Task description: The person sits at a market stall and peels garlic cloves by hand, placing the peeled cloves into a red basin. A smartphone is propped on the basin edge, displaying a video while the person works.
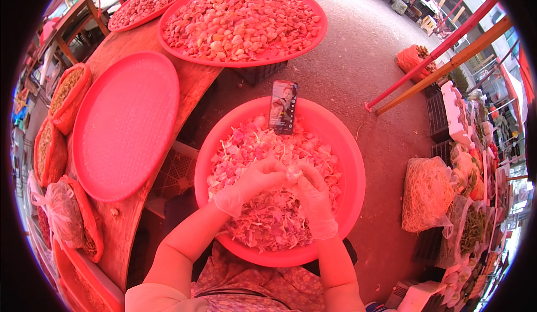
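Observation:
Both my hands wear thin clear gloves and meet over a large red plastic basin (354, 169). Between their fingertips is a small pale bulb (294, 173), which looks like garlic. My left hand (254, 182) pinches it from the left, with thumb and forefinger together. From the right, the fingers of my right hand (312, 196) press against the same bulb. Papery skins (272, 228) fill the basin beneath, and several rounded pale pieces lie among them towards the far side. A smartphone (283, 108) with a lit screen stands upright at the basin's far inner edge.
A wooden table (115, 236) on the left bears a bare round red tray (126, 123) and open sacks (69, 98) of dried goods. Beyond the basin, another red tray (319, 33) holds heaped cloves. Slanting poles (432, 56) and bagged goods (426, 194) stand at right.

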### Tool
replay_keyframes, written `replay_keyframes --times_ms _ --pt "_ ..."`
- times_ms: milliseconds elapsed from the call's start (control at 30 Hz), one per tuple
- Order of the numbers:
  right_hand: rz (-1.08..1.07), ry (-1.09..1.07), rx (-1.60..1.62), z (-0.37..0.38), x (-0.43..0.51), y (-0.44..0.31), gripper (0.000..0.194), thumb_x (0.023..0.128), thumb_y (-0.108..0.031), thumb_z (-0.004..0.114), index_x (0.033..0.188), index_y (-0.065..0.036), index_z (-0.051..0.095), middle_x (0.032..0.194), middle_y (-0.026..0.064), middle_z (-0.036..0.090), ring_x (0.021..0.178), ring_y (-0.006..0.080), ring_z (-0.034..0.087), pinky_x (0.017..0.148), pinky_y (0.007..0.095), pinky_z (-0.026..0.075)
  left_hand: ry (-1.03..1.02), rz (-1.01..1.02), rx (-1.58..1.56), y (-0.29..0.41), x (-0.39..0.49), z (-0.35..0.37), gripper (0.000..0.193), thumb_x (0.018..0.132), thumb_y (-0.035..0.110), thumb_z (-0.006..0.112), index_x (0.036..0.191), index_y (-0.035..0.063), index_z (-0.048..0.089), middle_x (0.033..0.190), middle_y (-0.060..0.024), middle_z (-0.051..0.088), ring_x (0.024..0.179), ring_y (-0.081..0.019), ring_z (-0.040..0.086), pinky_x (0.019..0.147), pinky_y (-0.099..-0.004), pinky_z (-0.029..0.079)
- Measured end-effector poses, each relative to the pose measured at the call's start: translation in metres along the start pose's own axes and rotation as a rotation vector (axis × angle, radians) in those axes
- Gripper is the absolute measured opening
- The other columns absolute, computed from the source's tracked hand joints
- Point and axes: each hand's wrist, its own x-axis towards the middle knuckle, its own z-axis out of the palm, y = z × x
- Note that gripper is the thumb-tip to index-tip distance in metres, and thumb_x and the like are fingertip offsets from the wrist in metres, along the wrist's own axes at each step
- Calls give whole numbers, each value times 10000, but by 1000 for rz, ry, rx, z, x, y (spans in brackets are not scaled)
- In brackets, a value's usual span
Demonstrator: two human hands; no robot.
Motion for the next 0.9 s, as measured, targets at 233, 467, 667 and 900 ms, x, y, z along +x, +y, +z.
replay_keyframes --times_ms 233,467,667,900 --pt "-93 -115 -188 -9 1 8 324 982 5 572 1304 -14 598 1231 42 617 1131 150 589 1015 326 476 27 83 239 -5 -1 -1 274 918 311 743 977 56 661 837 -1 661 723 -67 591 634 -218 464" --pt "149 -63 24 -9 -1 1 345 985 -98 627 1319 -31 576 1217 66 637 1114 171 609 966 336 491 -15 27 128 -8 -1 -7 202 937 268 692 888 73 670 793 20 635 697 -68 585 626 -225 462" --pt "122 -85 204 -12 3 4 368 973 -113 646 1319 -28 556 1218 85 639 1096 181 614 947 335 499 137 28 293 -6 1 -2 253 943 314 690 937 61 689 844 7 640 760 -66 576 660 -240 464" --pt "112 -126 54 -14 -1 10 521 921 -28 686 1409 -5 506 1253 44 616 1143 149 595 984 290 484 56 193 445 -1 -7 19 339 998 384 599 1031 55 677 849 -1 639 799 -117 597 722 -294 495"
